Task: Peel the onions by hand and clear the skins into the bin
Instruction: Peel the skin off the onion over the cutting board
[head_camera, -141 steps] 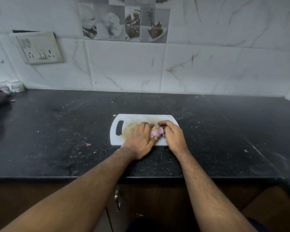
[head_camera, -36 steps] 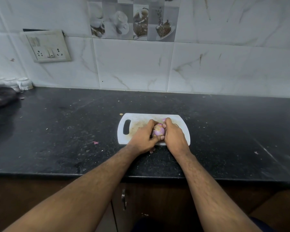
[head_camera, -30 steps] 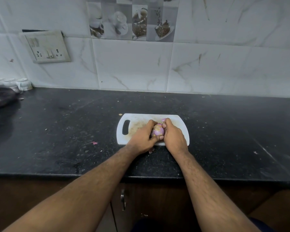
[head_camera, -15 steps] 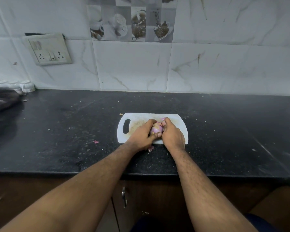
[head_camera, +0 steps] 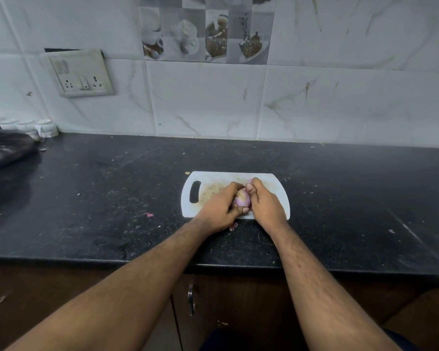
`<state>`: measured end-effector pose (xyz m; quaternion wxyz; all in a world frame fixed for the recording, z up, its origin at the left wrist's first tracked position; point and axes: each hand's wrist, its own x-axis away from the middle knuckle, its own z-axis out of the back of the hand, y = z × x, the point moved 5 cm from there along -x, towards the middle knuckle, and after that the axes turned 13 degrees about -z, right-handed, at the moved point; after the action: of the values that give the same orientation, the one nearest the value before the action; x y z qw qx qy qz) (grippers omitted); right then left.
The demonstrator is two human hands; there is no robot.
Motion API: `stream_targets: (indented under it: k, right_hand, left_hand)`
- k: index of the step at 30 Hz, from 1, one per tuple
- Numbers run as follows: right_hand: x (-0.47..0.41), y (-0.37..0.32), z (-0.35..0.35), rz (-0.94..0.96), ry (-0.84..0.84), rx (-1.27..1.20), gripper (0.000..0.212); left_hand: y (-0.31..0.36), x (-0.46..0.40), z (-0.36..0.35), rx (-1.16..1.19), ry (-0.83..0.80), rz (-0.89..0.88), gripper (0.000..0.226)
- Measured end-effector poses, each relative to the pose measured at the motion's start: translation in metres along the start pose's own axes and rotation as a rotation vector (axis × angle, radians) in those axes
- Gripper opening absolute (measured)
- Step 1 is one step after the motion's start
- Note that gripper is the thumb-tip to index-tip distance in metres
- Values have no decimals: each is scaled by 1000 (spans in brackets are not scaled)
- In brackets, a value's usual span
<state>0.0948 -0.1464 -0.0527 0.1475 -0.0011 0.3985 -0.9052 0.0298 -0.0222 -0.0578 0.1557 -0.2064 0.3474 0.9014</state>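
Clearly, with the left hand (head_camera: 219, 206) and right hand (head_camera: 262, 205) both clamped on the onion (head_camera: 241, 200) above the cutting board (head_camera: 213, 179), a slipping thumbnail could scatter more skin scraps (head_camera: 233, 226) across the tabletop (head_camera: 99, 188).

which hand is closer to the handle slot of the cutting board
Left. The left hand grips the onion just right of the handle slot; the right hand holds the onion's far side, further from the slot.
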Motion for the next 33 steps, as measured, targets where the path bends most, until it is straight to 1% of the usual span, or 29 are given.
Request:
stream_targets:
  k: [3,7,11,15,18,20,21,24,28,29,31,33]
  right_hand:
    - [-4,3,-2,-38,25,-19,33]
    - [-10,7,-4,-140,65,-31,32]
    - [-14,14,-4,-209,141,-83,36]
    - [-8,14,2,-233,222,-143,29]
    - [-5,13,4,-237,239,-184,21]
    - [-4,14,4,-248,236,-212,20]
    - [-2,12,5,-255,232,-240,23]
    - [-2,14,4,-311,171,-450,35]
    - [1,14,-1,-389,126,-631,32]
    - [3,13,1,-398,126,-631,30]
    - [4,11,8,-323,164,-511,27]
    - [7,8,15,-267,224,-397,34]
  left_hand:
    - [-1,-1,0,8,5,0,49]
    - [-1,-1,0,6,12,8,49]
    - [0,1,0,52,34,11,41]
    - [4,1,1,69,50,25,38]
    - [5,1,1,56,66,47,43]
    - [5,2,2,19,81,27,49]
    - [5,3,2,8,82,11,52]
    - [4,3,2,-14,67,-29,57]
    - [4,2,0,-30,31,-42,51]
    - [4,3,0,-6,33,-26,46]
    - [-1,4,1,57,59,24,36]
    - [-6,4,1,48,70,37,37]
